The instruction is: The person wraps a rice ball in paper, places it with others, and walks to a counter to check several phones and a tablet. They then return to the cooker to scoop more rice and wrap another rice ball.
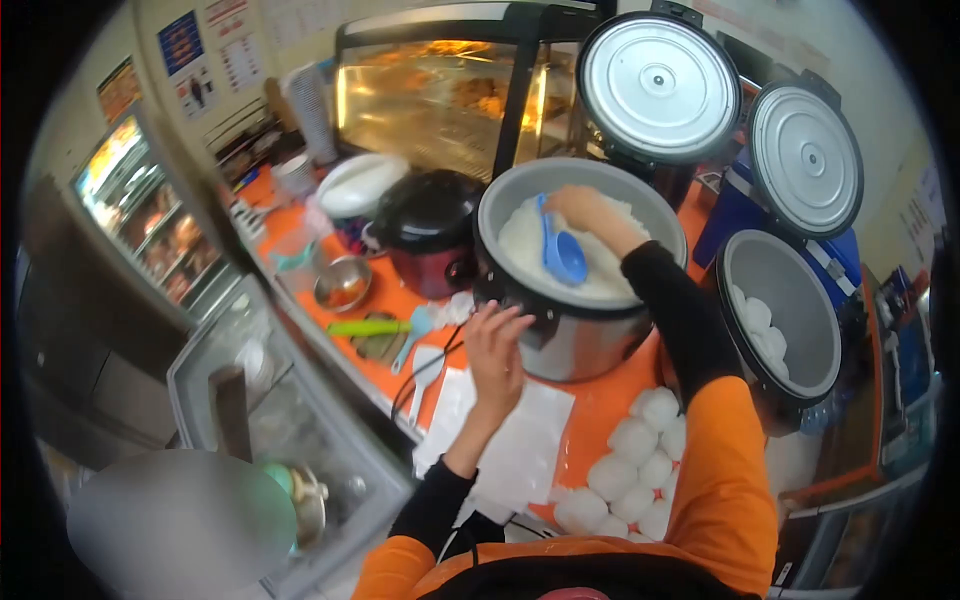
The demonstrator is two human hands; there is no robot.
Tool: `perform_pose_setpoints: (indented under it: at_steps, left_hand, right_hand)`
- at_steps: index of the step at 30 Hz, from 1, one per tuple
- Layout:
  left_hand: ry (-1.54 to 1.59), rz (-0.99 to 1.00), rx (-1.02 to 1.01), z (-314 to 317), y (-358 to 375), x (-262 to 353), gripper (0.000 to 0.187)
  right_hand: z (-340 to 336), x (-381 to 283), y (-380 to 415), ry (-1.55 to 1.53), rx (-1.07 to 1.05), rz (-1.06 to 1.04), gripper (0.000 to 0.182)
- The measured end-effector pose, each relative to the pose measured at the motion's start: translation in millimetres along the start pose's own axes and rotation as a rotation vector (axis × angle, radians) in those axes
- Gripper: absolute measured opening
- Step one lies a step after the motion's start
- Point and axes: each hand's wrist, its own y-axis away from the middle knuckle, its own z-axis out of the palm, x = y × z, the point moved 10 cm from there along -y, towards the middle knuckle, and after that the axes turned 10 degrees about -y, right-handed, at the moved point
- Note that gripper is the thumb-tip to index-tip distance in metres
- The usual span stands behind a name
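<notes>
A large rice cooker pot [497,235] stands open with white rice [520,240] inside. My right hand [585,212] reaches into it, with its fingers closed at the handle of a blue ladle [566,260] that rests on the rice. My left hand [496,355] is raised in front of the cooker, fingers apart and holding nothing, above white paper sheets [530,425]. Wrapped white balls [632,440] lie in a cluster on the orange counter, below my right sleeve.
A second open cooker [825,330] at the right holds white wrapped pieces [760,325]. Left of the large pot are a dark red cooker [428,265], a metal bowl [342,284], a white paddle [427,372] and a green-handled utensil [368,327]. A heated display case [430,105] stands behind.
</notes>
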Motion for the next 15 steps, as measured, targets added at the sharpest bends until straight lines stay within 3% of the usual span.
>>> perform_pose_setpoints:
  at_steps: [2, 4, 5, 8, 9, 12, 15]
  left_hand:
    - [-0.064, 0.102, 0.025, 28, -22, 2, 0.038]
    - [-0.051, 0.176, -0.003, 51, -25, -11, 0.027]
    - [-0.043, 0.299, 0.088, 49, -17, -5, 0.024]
    - [0.009, 0.321, 0.111, 48, -12, -10, 0.018]
    - [0.02, 0.321, 0.11, 48, -10, -10, 0.016]
    - [0.047, 0.337, 0.125, 50, -7, -11, 0.013]
    - [0.049, 0.348, 0.148, 49, -6, -11, 0.011]
  right_hand:
    - [61, 6, -27, 0.047, -0.126, -0.155, 0.031]
    - [58, -14, -24, 0.123, -0.128, -0.419, 0.022]
    - [54, -22, -17, 0.153, -0.136, -0.553, 0.018]
    - [54, -6, -7, 0.147, -0.269, -0.597, 0.028]
    - [43, -6, 2, 0.182, -0.387, -0.533, 0.039]
    - [40, 12, 56, 0.091, -0.732, -0.034, 0.034]
    - [-1, 22, 85, -0.02, -0.67, 0.223, 0.031]
